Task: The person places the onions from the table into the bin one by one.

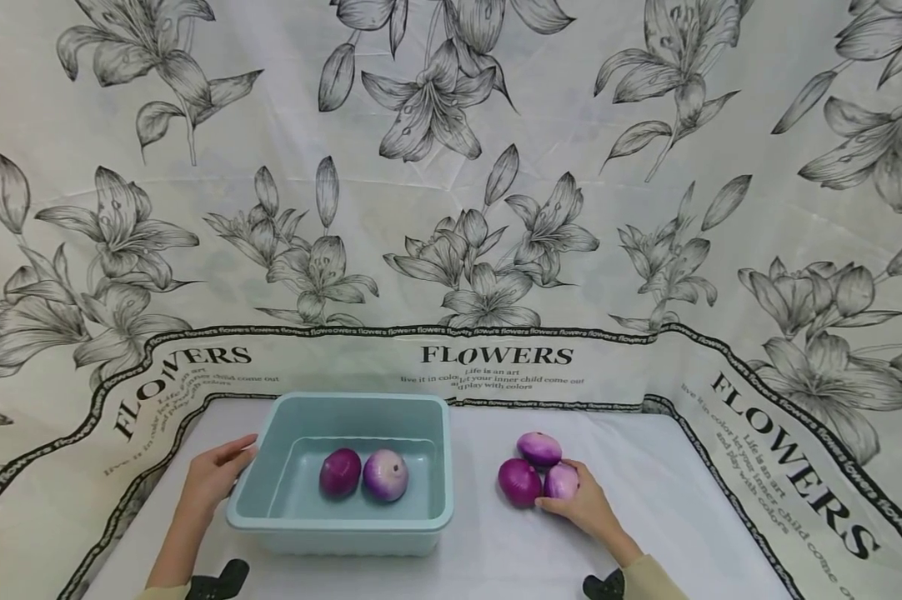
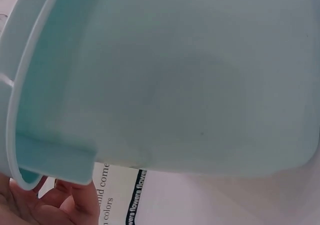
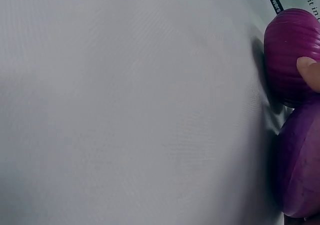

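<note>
A pale blue-green plastic basin [image 1: 346, 523] stands left of centre in the head view. Inside lie a dark purple red onion [image 1: 340, 472] and a whiter one [image 1: 386, 476], side by side. At the basin's left rim, my left hand [image 1: 214, 473] grips the edge; curled fingers [image 2: 80, 200] show under the rim in the left wrist view. To the right, three onions touch in a cluster: one behind [image 1: 538, 448], one dark [image 1: 519, 482], one lighter [image 1: 561, 481]. My right hand [image 1: 595, 506] holds the lighter one between thumb and fingers. In the right wrist view, the thumb overlaps a dark onion [image 3: 287, 40].
White cloth [image 1: 668, 475] covers the table. A floral curtain [image 1: 451, 250] with lettering rises behind it and along both sides. Dark wrist straps [image 1: 222, 581] show at the lower edge.
</note>
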Action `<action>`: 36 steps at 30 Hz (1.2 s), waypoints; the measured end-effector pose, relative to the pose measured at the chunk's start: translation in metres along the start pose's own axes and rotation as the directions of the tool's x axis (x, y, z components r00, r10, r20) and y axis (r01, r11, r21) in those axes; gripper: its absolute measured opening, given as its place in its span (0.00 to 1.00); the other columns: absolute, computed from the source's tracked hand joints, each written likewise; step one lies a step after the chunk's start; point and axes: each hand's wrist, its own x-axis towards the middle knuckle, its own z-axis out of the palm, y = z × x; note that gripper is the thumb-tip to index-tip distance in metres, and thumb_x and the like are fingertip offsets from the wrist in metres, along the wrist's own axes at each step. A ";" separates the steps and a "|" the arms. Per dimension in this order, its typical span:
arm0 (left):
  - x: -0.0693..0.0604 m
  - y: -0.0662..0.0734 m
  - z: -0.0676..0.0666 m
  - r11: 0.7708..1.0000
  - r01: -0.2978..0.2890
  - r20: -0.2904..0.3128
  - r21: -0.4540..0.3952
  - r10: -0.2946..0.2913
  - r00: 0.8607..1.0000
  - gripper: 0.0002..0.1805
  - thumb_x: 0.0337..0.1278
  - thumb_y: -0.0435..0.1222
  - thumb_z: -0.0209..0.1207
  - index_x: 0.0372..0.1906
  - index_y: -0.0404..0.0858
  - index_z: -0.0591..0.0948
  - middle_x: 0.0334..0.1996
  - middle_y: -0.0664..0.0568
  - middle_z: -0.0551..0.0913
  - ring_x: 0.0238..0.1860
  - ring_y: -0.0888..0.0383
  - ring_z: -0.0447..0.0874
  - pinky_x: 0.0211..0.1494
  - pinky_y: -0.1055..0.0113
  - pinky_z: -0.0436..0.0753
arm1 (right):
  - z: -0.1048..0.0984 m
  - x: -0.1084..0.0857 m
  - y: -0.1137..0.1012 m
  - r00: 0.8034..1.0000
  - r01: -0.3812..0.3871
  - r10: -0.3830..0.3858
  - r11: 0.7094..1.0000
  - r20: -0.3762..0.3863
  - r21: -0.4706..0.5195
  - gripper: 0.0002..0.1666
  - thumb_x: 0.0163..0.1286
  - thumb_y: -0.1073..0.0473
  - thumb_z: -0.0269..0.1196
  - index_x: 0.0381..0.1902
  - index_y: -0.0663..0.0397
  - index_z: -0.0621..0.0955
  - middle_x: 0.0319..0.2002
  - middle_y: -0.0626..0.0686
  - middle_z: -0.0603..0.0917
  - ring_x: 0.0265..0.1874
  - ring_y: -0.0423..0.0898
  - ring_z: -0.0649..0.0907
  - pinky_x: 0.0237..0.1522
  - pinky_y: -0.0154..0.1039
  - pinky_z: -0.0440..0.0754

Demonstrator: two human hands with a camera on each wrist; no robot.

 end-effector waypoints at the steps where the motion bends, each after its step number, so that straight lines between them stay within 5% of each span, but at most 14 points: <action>1: -0.002 0.004 -0.002 1.000 0.010 0.002 -0.004 -0.010 1.000 0.29 0.64 0.55 0.55 0.63 0.44 0.75 0.57 0.41 0.78 0.45 0.57 0.81 0.34 0.69 0.82 | 0.001 0.000 0.000 1.000 0.003 -0.003 1.000 -0.001 0.005 0.59 0.42 0.47 0.78 0.65 0.68 0.63 0.60 0.71 0.73 0.57 0.64 0.76 0.56 0.59 0.74; 8: -0.018 0.025 -0.008 0.999 0.036 0.016 -0.041 -0.035 0.999 0.26 0.62 0.50 0.59 0.61 0.42 0.77 0.57 0.38 0.78 0.43 0.55 0.82 0.27 0.72 0.77 | 0.001 -0.002 -0.001 1.000 -0.009 0.009 1.000 -0.007 0.023 0.56 0.43 0.49 0.78 0.64 0.68 0.64 0.58 0.69 0.73 0.56 0.62 0.76 0.55 0.58 0.75; 16: 0.009 -0.009 0.006 1.000 0.021 -0.049 -0.003 -0.021 0.999 0.28 0.63 0.55 0.55 0.62 0.44 0.77 0.57 0.41 0.79 0.48 0.52 0.81 0.35 0.69 0.81 | 0.002 -0.003 0.001 1.000 0.010 -0.010 1.000 -0.014 0.016 0.58 0.40 0.50 0.79 0.64 0.68 0.64 0.59 0.69 0.73 0.56 0.63 0.76 0.56 0.59 0.74; 22: 0.007 -0.012 0.006 1.000 0.016 -0.029 -0.014 -0.016 0.999 0.30 0.62 0.59 0.54 0.62 0.46 0.76 0.59 0.41 0.78 0.50 0.52 0.80 0.39 0.66 0.82 | 0.002 -0.003 0.003 0.999 0.051 -0.051 0.998 -0.010 0.027 0.59 0.39 0.51 0.80 0.65 0.67 0.63 0.60 0.69 0.71 0.57 0.63 0.75 0.56 0.59 0.74; 30: -0.073 0.081 -0.022 0.999 0.023 0.054 -0.044 -0.020 0.998 0.25 0.68 0.41 0.53 0.64 0.31 0.72 0.58 0.31 0.74 0.40 0.60 0.79 0.33 0.73 0.78 | -0.002 -0.007 0.004 0.995 0.096 -0.096 0.995 0.010 0.011 0.64 0.36 0.52 0.81 0.68 0.65 0.61 0.63 0.70 0.69 0.59 0.65 0.74 0.58 0.60 0.72; 36: -0.074 0.084 -0.023 0.999 0.024 0.044 -0.048 -0.022 0.999 0.24 0.68 0.39 0.53 0.63 0.31 0.73 0.57 0.31 0.75 0.37 0.62 0.78 0.33 0.72 0.78 | -0.001 -0.009 0.006 0.998 0.068 -0.068 0.997 -0.013 0.024 0.65 0.39 0.49 0.80 0.70 0.65 0.59 0.64 0.71 0.68 0.60 0.66 0.73 0.59 0.60 0.72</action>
